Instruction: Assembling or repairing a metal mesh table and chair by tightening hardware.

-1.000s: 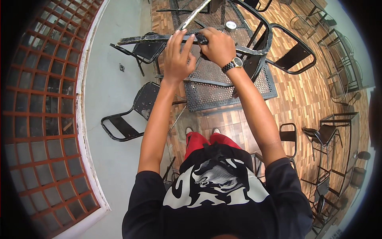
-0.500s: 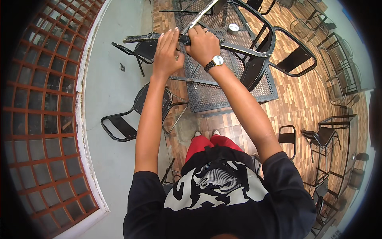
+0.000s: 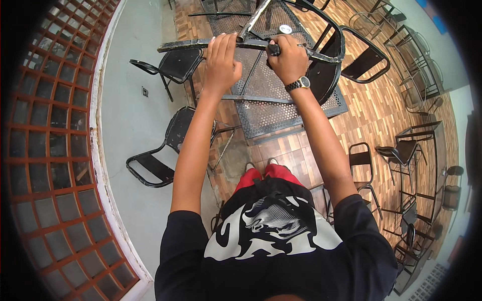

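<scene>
Chair: on its side or tipped over on the table, its dark seat [image 3: 325, 76] to the right; which way up is hard to tell
Bar: the scuffed black bar [image 3: 185, 46] of the chair crosses under both hands, left to right, its left end sticking out past the table
Leg: a paint-worn pale leg [image 3: 254, 21] meets the bar between the hands
Left hand: the left hand [image 3: 219, 65] lies on the bar just left of the leg, fingers straight and together, thumb apart; how hard they press cannot be told
Right hand: the right hand [image 3: 288, 59] is curled round a dark tool [image 3: 273, 49] at the bar; its kind cannot be told
Just changed: half a second ago the right hand was close beside the left, near the leg; now it sits farther right, with a clear gap between them
Meaning: the stretch by the leg is uncovered, and the right hand seems to work along the bar while the left steadies it
Table: black mesh table [image 3: 266, 120] under the chair
Roll: white round thing [image 3: 285, 29], perhaps a roll, on the mesh beyond the right hand
Left side: two black chairs [image 3: 179, 65] by the grey wall [image 3: 128, 130]
Right side: another chair [image 3: 365, 59] on the wood-patterned floor [image 3: 364, 110]
</scene>
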### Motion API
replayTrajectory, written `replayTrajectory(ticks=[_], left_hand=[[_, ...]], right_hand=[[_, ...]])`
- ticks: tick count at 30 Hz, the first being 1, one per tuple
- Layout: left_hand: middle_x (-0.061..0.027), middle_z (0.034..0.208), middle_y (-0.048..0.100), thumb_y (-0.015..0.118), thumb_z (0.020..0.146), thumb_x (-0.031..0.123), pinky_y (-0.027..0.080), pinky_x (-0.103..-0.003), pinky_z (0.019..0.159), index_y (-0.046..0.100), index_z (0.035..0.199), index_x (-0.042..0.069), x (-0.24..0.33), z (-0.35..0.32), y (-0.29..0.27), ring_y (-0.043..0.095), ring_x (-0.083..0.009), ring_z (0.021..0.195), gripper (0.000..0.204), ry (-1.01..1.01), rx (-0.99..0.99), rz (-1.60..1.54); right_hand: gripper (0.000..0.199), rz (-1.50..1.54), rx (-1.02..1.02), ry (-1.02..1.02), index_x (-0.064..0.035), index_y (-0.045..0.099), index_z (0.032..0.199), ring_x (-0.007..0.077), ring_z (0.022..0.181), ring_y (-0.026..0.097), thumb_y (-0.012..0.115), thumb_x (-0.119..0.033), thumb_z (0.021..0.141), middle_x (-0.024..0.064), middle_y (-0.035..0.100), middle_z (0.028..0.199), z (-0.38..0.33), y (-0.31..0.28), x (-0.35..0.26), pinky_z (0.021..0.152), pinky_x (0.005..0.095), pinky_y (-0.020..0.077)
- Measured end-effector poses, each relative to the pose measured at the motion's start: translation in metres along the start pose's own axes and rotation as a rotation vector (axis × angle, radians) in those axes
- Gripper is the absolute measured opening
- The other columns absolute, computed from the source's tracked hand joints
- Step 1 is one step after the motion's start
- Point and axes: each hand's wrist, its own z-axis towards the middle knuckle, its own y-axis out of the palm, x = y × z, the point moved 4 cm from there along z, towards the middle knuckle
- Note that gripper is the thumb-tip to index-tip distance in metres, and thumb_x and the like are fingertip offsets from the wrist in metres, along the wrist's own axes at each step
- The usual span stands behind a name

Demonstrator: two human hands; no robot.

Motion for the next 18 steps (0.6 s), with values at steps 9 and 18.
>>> replayTrajectory(ticks=[9, 18], left_hand=[[-0.0165, 0.138, 0.053, 0.060, 0.075, 0.006, 0.029, -0.050, 0.121, 0.046, 0.146, 0.001, -0.002, -0.002, 0.001, 0.045, -0.0332, 0.137, 0.072, 0.010, -0.034, -0.029], [-0.0152, 0.141, 0.052, 0.060, 0.077, 0.008, 0.028, -0.049, 0.122, 0.044, 0.148, 0.001, -0.003, 0.000, 0.002, 0.043, -0.0316, 0.139, 0.073, 0.027, -0.046, -0.033]], right_hand=[[0.012, 0.083, 0.056, -0.149, -0.0068, 0.068, 0.096, 0.0297, 0.090, 0.068, 0.071, -0.013, 0.085, 0.0062, 0.071, 0.102, 0.000, 0.025, -0.040, 0.082, 0.0396, 0.0538], [0.011, -0.064, 0.067, -0.102, -0.0115, 0.068, 0.085, 0.0264, 0.079, 0.068, 0.073, -0.021, 0.082, 0.0031, 0.070, 0.087, -0.001, -0.002, 0.005, 0.069, 0.0383, 0.0543]])
